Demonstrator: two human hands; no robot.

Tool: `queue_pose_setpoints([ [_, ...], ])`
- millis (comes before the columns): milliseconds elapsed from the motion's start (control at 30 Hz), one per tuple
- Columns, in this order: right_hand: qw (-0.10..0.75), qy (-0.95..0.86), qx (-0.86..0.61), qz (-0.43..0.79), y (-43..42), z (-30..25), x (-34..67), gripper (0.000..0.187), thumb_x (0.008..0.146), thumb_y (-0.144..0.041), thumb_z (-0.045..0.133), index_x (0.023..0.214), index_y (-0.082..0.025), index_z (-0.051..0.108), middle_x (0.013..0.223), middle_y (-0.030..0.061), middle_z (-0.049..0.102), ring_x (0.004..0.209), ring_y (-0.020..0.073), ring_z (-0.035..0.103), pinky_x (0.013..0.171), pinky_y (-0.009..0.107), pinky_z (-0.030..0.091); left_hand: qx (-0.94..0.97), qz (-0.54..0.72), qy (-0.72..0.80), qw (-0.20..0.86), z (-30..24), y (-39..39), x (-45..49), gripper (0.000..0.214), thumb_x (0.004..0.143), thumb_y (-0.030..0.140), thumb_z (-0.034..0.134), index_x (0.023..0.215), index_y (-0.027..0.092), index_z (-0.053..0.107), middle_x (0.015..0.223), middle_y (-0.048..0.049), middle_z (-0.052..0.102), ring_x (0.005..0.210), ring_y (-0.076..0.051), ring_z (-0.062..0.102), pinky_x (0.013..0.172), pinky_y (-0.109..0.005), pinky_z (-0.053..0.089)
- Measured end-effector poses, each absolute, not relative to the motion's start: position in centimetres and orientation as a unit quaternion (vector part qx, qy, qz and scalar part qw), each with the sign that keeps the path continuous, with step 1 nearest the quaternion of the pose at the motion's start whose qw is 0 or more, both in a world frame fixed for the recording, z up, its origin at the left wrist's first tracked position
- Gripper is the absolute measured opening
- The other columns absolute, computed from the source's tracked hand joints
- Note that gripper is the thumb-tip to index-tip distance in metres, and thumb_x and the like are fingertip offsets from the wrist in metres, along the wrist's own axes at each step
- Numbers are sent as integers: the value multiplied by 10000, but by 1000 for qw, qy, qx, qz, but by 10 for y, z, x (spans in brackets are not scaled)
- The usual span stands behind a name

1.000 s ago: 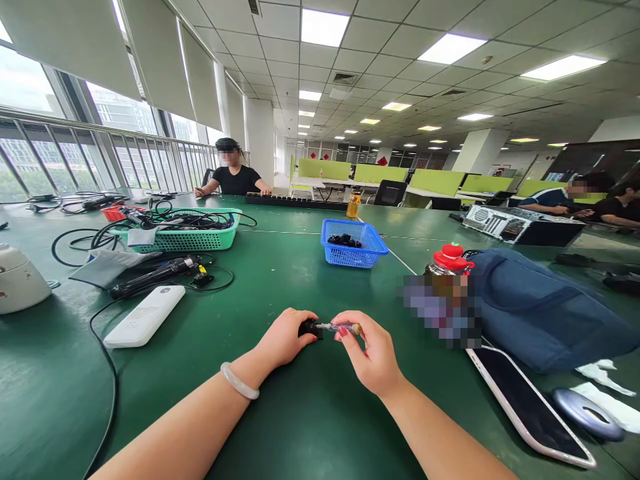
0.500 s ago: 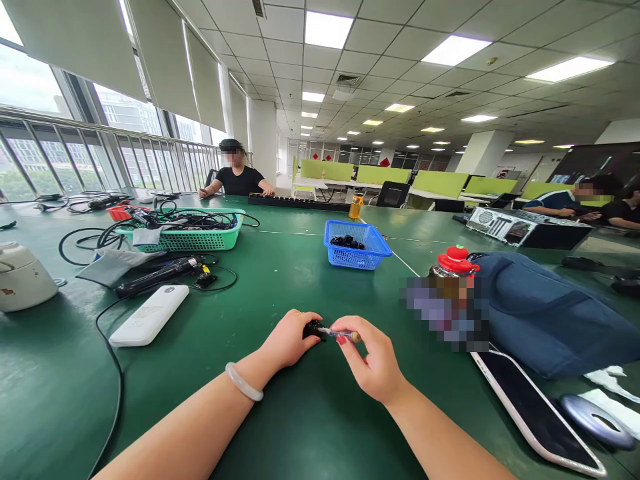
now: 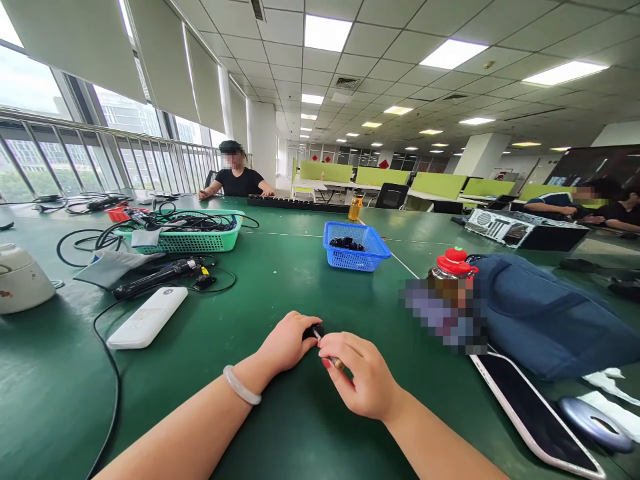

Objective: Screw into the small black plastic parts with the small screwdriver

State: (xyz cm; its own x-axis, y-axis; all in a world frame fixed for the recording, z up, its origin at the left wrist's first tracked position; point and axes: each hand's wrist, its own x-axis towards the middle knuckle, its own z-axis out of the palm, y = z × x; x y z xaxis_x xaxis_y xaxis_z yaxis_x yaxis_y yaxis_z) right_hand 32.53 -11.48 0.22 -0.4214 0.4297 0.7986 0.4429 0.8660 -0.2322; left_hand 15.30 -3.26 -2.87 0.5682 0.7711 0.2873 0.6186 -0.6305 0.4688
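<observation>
My left hand [image 3: 287, 340], with a pale bangle on its wrist, is closed round a small black part [image 3: 315, 330] just above the green table. Most of that part is hidden by my fingers. In my right hand [image 3: 361, 373], thumb and fingers pinch a slim pen-like tool [image 3: 339, 363] with a brownish rounded end. Its thin tip points up and left and meets the black part, or comes very close to it. The tool's exact kind is too small to make out.
Ahead stands a blue basket [image 3: 356, 261] holding small black pieces. At left are a green basket [image 3: 210, 241] of cables, a white power bank [image 3: 148, 318] and a black cable. A navy bag [image 3: 545, 313], a red-lidded jar [image 3: 455, 262] and a phone [image 3: 537, 413] lie right. Another person sits opposite.
My right hand has moved a little left and down, turning the tool so that it slants more steeply. My left hand stays nearly still around the black part.
</observation>
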Motion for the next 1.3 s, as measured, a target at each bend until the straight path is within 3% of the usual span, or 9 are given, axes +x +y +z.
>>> queue_pose_setpoints([
  [467, 414, -871, -262, -37, -114, -1, 324, 211, 814, -59, 473, 956, -191, 557, 926, 69, 666, 770, 171, 616, 667, 296, 526, 872, 244, 394, 155, -27, -33, 153, 387, 841, 201, 514, 1210, 197, 633, 1106, -30, 706, 1009, -212, 584, 914, -336, 471],
  [700, 353, -901, -252, -5, -114, -4, 321, 54, 855, -163, 521, 839, -187, 566, 850, 53, 646, 687, 148, 565, 636, 277, 482, 869, 257, 394, 154, -25, -34, 155, 351, 829, 176, 531, 1143, 233, 677, 1119, 3, 707, 993, -191, 603, 916, -321, 472],
  [833, 324, -916, -235, -12, -114, -11, 314, 79, 870, -226, 545, 808, -185, 574, 780, 29, 629, 623, 137, 526, 586, 269, 444, 869, 258, 393, 157, -26, -33, 154, 323, 838, 217, 575, 1141, 256, 678, 1148, 16, 696, 1015, -191, 604, 913, -317, 474],
  [1033, 310, -923, -225, -47, -112, -20, 309, 53, 826, -225, 612, 839, -177, 595, 839, 19, 651, 631, 132, 536, 592, 276, 430, 869, 248, 400, 155, -25, -33, 154, 335, 840, 225, 589, 1165, 258, 665, 1136, 8, 701, 1008, -194, 610, 900, -315, 479],
  [1300, 292, -926, -226, -79, -112, -23, 312, 146, 881, -288, 583, 772, -201, 626, 827, 12, 616, 598, 110, 508, 559, 261, 395, 869, 243, 401, 156, -26, -31, 154, 335, 844, 253, 581, 1168, 256, 665, 1140, 2, 699, 1015, -196, 607, 908, -317, 476],
])
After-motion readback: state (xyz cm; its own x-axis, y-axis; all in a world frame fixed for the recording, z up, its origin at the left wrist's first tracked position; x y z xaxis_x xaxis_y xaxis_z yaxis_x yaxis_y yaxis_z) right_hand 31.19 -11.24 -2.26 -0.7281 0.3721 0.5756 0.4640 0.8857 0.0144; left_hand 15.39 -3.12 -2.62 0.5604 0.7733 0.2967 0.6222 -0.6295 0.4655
